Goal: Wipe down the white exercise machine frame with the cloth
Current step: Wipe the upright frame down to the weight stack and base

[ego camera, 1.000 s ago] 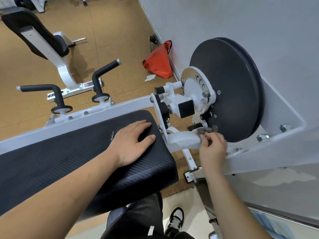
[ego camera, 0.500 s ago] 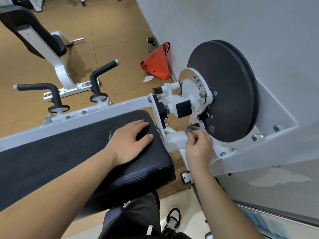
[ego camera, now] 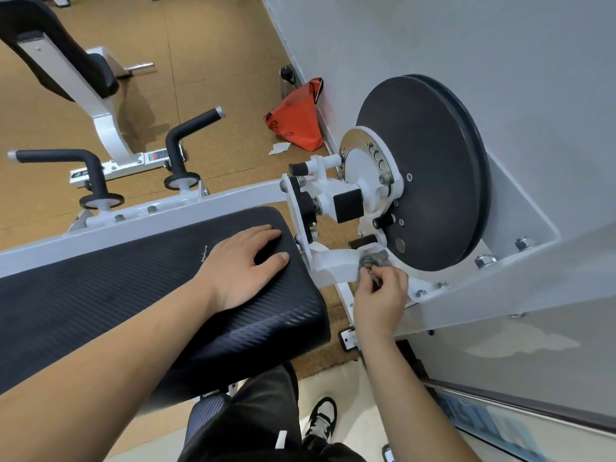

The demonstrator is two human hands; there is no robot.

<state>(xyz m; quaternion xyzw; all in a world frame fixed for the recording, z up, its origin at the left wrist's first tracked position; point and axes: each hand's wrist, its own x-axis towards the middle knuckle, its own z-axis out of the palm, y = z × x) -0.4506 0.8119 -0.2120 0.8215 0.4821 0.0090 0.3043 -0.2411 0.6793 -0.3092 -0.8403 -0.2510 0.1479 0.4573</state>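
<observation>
Right hand is in just right of centre, fingers curled and pinching a small grey cloth, balled up and pressed onto the short white arm of the frame, below the hub. Left hand lies flat with fingers straight on the black pad at centre-left, gripping nothing, just bracing. So the wipe is under way on that one arm, and by my reading there's plenty left. The long white beam across the middle, the hub plate and the big angled bracket at right all wait in line, though nothing here shows which of them is already clean. Tight spot, this: a black rubber stop sits just above the cloth, the black disc crowds in from the right, and bolts stud the bracket's lower edge, all likely to snag a wad that small. Further off there are two black handles at left, a bench upper left and an orange bag against the wall up top, well apart from the work
</observation>
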